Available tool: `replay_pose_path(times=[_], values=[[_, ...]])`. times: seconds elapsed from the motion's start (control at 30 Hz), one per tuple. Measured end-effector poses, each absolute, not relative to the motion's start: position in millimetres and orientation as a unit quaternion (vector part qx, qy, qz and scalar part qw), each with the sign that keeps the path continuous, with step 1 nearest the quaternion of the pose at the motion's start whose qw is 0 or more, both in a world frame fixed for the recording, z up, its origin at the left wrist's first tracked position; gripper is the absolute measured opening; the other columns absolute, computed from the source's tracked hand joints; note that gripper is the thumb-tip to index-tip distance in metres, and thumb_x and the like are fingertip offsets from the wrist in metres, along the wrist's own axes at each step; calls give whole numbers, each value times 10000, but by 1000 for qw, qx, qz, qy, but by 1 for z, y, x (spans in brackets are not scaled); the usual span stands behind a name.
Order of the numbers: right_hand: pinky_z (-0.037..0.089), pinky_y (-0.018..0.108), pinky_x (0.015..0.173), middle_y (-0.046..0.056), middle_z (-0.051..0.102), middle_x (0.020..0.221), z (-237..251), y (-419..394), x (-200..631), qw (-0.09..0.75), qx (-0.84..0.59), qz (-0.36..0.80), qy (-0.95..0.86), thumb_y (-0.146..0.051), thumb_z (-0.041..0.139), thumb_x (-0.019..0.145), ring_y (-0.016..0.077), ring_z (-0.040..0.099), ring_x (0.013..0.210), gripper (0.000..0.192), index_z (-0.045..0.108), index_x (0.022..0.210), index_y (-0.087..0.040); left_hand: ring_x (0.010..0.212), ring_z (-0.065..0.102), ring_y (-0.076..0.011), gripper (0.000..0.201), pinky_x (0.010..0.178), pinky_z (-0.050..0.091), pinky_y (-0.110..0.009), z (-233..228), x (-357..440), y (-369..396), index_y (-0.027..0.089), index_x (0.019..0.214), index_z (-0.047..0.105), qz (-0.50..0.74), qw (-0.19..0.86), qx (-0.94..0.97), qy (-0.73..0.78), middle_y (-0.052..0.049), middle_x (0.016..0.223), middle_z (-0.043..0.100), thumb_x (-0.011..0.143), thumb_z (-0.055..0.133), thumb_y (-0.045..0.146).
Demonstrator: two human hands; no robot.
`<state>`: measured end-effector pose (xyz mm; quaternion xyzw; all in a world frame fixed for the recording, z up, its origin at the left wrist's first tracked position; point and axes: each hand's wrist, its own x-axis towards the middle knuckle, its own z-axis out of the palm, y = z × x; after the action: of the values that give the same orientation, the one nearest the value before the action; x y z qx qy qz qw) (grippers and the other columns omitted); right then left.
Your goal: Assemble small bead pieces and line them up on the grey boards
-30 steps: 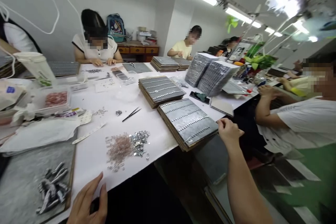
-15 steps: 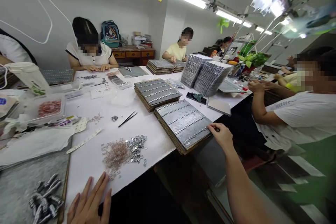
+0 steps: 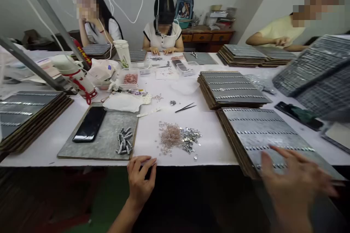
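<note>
My left hand [image 3: 141,177] rests at the table's front edge, loosely bent, thumb apart from the fingers and nothing visible in it. Beside it are a grey board [image 3: 109,121] and dark silvery twisted pieces [image 3: 125,141]. Behind it lie a heap of small pinkish clear rings [image 3: 170,136] and small silvery round parts [image 3: 190,139]. My right hand [image 3: 294,176], blurred, is spread over the near stack of grey boards [image 3: 264,139], whose top carries rows of shiny round parts. Whether it touches the board I cannot tell. Black tweezers [image 3: 186,107] lie farther back.
A second board stack [image 3: 232,88] stands behind the near one, another [image 3: 32,116] at far left. A black phone [image 3: 89,123] lies on the grey board. A thermos [image 3: 76,78], white cup [image 3: 122,54] and plastic box [image 3: 130,79] stand behind. Co-workers sit across the table.
The view has swung left. My right hand has come off the board's right edge and is spread above its front rows. My left hand, flat with fingers stretched before, is now loosely bent.
</note>
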<state>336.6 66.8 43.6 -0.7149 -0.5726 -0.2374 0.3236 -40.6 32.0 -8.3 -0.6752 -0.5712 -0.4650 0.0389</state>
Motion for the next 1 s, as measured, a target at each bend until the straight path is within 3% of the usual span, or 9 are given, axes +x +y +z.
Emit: replay_pose_path(times=[0.1,0.33,0.47,0.57,0.77,1.0], values=[[383,451,861,92,615,1009,35,66,245,340,-626,-139,-688,-409,551,873,272,571,942,272,645,1082,-262,929,603,-239,177,878,438,-413,-10,-40,26,233,978,716,-439,39,-672,-595,-71,954,655,833,649,157],[367,399,830,47,601,1063,-1,43,126,313,-510,90,-796,-310,593,859,238,540,984,414,550,1270,-333,1055,527,-281,310,953,384,-467,-14,-38,21,264,1166,668,-374,24,-693,-616,-108,1134,598,860,624,241],[375,398,832,54,583,1066,-7,39,122,313,-516,106,-790,-291,578,864,231,535,979,433,538,1294,-325,1088,487,-305,424,972,348,-487,-14,-37,23,308,1275,610,-323,29,-708,-627,-117,1244,554,852,631,278],[381,401,843,60,572,1106,-8,38,125,297,-521,105,-793,-306,583,864,238,526,1011,432,540,1294,-333,1096,491,-300,389,975,347,-481,-14,-37,23,332,1231,641,-332,33,-710,-620,-104,1252,558,851,637,246],[391,407,882,73,545,1176,-10,38,125,292,-531,107,-788,-317,589,868,252,500,1077,428,537,1293,-317,1000,575,-248,229,973,383,-455,-20,-42,21,296,994,727,-415,42,-696,-585,-62,1046,663,831,666,147],[364,386,906,57,532,1207,-4,35,127,301,-516,117,-793,-322,555,896,233,478,1105,378,548,1274,-339,924,605,-219,157,973,386,-456,-18,-42,19,263,906,714,-439,45,-695,-568,-38,931,686,826,670,136]])
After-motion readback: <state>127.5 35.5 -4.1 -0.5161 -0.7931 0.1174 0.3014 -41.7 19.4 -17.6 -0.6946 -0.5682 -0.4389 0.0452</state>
